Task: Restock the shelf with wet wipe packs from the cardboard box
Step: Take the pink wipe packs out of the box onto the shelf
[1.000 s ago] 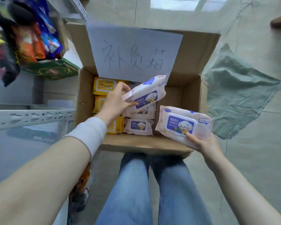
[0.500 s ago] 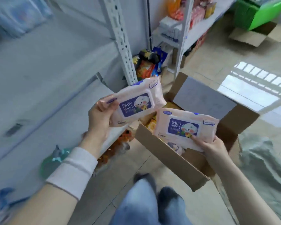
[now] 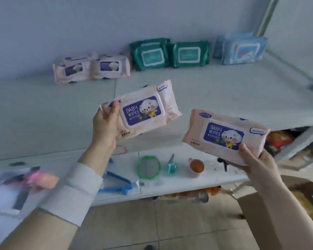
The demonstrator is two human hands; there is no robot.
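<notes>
Head view, left pack (image 3: 143, 109): a soft pale-pink wrap with a purple lid panel reading BABY WIPES beside a white cartoon animal. It is held in the air in front of the upper shelf (image 3: 224, 87), tilted with its right end higher.
Left hand (image 3: 105, 127): grips the pack's left end, thumb laid over the front and fingers curled behind.
Right pack (image 3: 224, 134): the same pink design, held lower and further right, with its right end dipping.
Right hand (image 3: 257, 159): pinches the pack's lower right corner, thumb on the front and fingers underneath.
Pink packs, count: four. One is in each hand, and two shelved pink packs (image 3: 90, 69) stand side by side at the back left.
Green packs (image 3: 170, 55), count: two fronts show. Further edges sit behind the left one, but their number is unclear.
Blue packs (image 3: 244, 49), count: one front is readable and at least one more stands behind it, blurred.
Lower shelf (image 3: 179, 183): holds one green-rimmed round item (image 3: 148, 166), one blue hanger (image 3: 116, 183) and one brown ball-shaped item (image 3: 196, 165).
Cardboard box (image 3: 248, 204): only a brown strip shows at the lower right behind the right forearm, and its contents are hidden.
Left edge: a smeared pink and white shape, too blurred to identify.
</notes>
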